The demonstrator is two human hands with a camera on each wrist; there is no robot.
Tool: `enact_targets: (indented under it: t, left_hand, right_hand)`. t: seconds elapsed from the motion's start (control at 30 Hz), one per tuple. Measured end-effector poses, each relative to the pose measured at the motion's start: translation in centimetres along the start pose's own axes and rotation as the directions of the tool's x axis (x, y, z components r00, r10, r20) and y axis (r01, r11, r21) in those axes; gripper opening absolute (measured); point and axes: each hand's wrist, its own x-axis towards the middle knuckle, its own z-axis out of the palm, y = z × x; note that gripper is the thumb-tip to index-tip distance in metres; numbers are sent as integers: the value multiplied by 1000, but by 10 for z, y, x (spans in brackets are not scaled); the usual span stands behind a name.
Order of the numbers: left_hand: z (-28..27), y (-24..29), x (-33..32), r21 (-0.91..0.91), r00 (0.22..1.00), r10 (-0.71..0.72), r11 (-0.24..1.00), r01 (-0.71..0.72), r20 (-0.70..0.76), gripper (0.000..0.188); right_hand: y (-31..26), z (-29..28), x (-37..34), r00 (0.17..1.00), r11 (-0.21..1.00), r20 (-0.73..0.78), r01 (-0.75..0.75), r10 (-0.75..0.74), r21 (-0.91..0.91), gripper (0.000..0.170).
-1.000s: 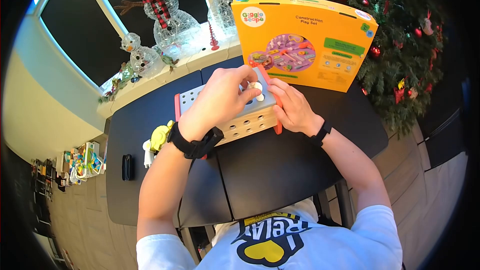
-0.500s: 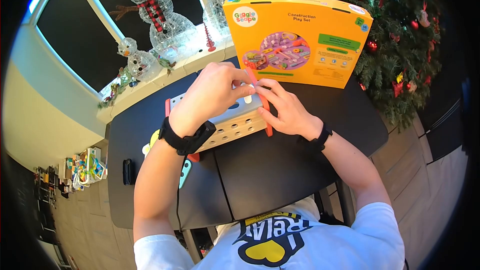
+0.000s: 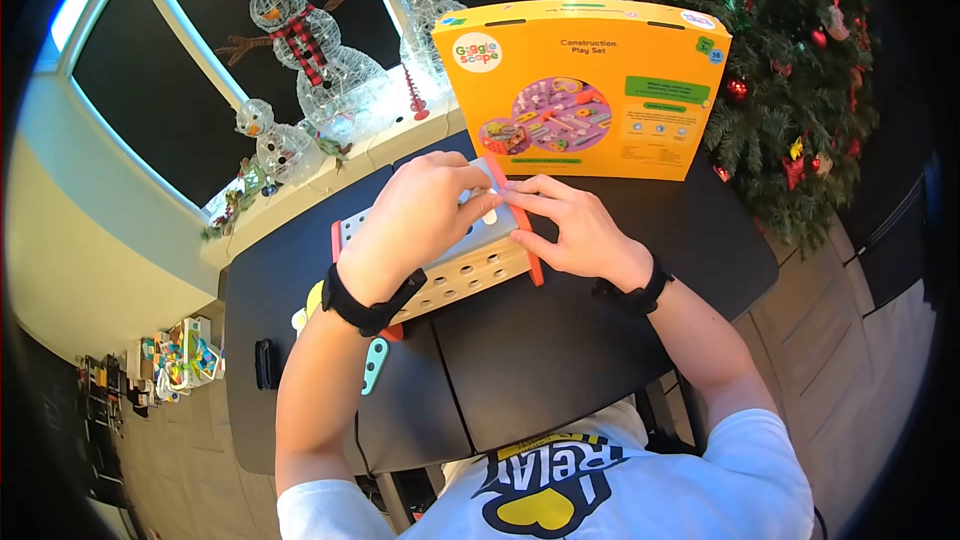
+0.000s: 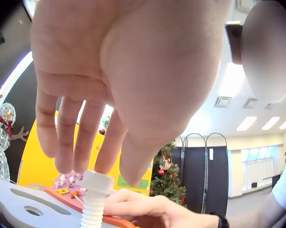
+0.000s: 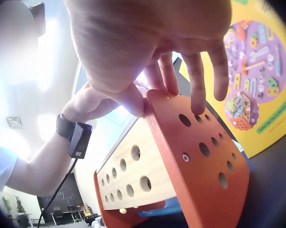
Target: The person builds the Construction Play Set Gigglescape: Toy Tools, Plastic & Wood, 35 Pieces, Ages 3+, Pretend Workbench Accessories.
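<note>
A toy workbench (image 3: pixel 455 285) with a grey top, pale wooden holed side and red end panels (image 5: pixel 195 142) stands on the dark table. A white threaded toy screw (image 4: pixel 93 199) stands upright over its grey top, near the right end. My left hand (image 3: pixel 410 220) pinches at the screw's head, its fingertips right there in the left wrist view. My right hand (image 3: pixel 580 230) grips the workbench's right end, thumb at the front corner and fingers over the red panel. Its forefinger reaches up beside the screw. The lower end of the screw is out of sight.
A yellow-orange play set box (image 3: pixel 590 100) stands behind the workbench. A teal holed strip (image 3: pixel 374 365), a pale yellow piece (image 3: pixel 315 297) and a small black object (image 3: pixel 265 364) lie left on the table (image 3: pixel 560 330). Wire snowmen (image 3: pixel 330 70) and a Christmas tree (image 3: pixel 790 90) are beyond.
Both hands and the workbench have shifted left in the head view. My right forefinger has moved in closer to the screw. The teal strip now shows beside the left forearm.
</note>
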Motion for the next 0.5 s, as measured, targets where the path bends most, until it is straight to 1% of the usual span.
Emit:
enact_targets:
  t: [0.03,0.13,0.23,0.33,0.43,0.5]
  left_hand:
    - [1,1,1,30,999,-41,999,40,8,17]
    - [1,3,3,-18,1000,-24,1000,24,14,17]
    - [3,0,4,-171,995,65,982,-77,-72,20]
    - [12,-5,2,-203,979,84,972,-122,-186,24]
    - [9,-3,1,-32,977,46,998,-54,-210,25]
    - [11,-3,3,9,988,-27,1000,29,-149,23]
  right_hand:
    - [0,0,0,1000,1000,0,-9,9,2,45]
    - [1,0,-1,1000,1000,-23,-6,6,6,45]
    - [0,-2,-1,1000,999,-22,-17,18,40,45]
    - [2,2,-1,999,999,-38,-11,12,32,46]
    - [2,0,-1,1000,999,-22,-9,10,47,47]
    - [3,1,-1,999,999,-32,-7,8,44,47]
